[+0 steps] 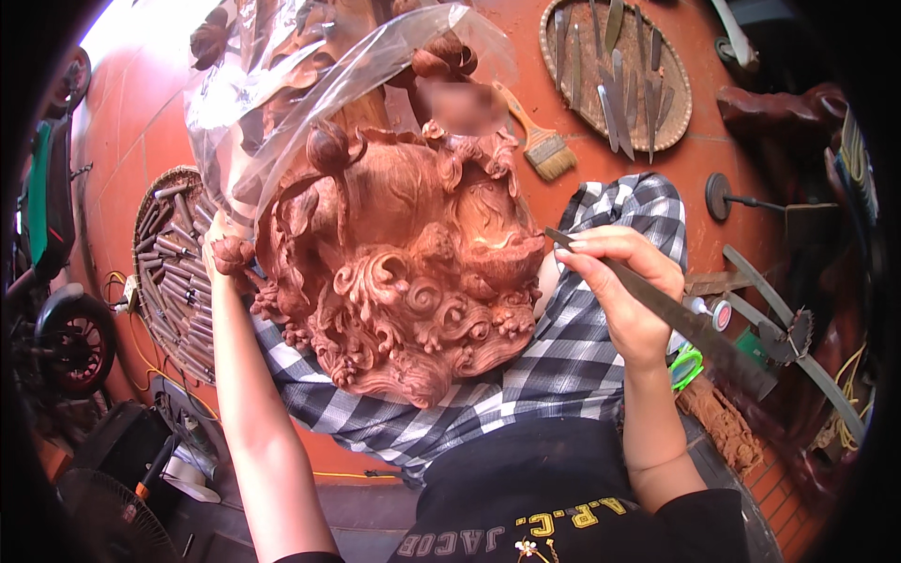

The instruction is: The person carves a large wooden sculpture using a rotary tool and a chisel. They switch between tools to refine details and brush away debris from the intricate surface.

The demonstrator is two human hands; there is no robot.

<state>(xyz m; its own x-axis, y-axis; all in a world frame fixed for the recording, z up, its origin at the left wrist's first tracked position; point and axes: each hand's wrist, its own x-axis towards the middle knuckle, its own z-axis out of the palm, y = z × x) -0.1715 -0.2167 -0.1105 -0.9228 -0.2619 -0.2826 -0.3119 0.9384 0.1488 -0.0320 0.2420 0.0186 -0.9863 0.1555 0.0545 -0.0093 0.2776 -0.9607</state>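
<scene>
Biggest worry first: the reddish wood carving (pixel 404 272) sits on the person's lap, on a black-and-white checked cloth (pixel 572 366), and it looks only lightly braced. If the blade pushes hard from the right, I'd say the whole piece could twist or slide toward the left, off the cloth.

Next risk: the long flat metal carving blade (pixel 657 305) has its tip at the carving's right edge, right by the fine curls. A slip there could chip a scroll or skid across toward the other arm.

Smaller still: the clear plastic sheet (pixel 310 84) is draped over the far part of the carving and could slump down over the work.

The carving itself fills the middle of the view: warm red-brown, densely cut, thick with spiral curls and cloud-like scrolls on its near side, a bud-shaped knob at the far left. The surface looks matte and unfinished.

The right hand (pixel 619 286) is closed round the blade, fingers wrapped over it, handle end trailing off to the near right. The left hand (pixel 225 249) is on the carving's left edge, gripping a small knob there; fingers mostly hidden behind it.

Round woven trays of tools lie on the floor, one to the left (pixel 174 272), one to the far right (pixel 615 70), with a paintbrush (pixel 540 141) between.
</scene>
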